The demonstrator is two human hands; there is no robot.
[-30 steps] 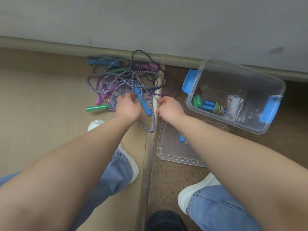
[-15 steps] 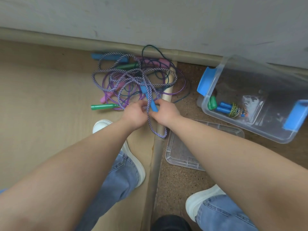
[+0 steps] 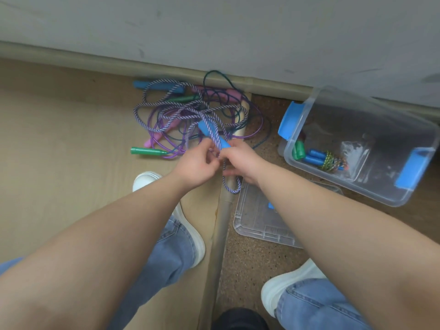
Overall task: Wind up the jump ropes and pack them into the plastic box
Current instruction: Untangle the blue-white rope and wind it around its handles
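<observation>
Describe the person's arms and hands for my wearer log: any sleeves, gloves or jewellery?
Both forearms are bare up to the frame edge, with no sleeves in view. The left hand and right hand wear no gloves, and no rings, watch or bracelet show. Below are blue jeans and white shoes.

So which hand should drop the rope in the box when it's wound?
Probably the right hand. It is nearer the plastic box, which is open on that side, and already grips the blue handle. The left hand pinches the striped rope.

I read even, diffuse indoor lighting with soft shadows. Wide-angle distortion bows the baseboard (image 3: 166, 70). Slight blur throughout; glare on the plastic box (image 3: 371, 110).
</observation>
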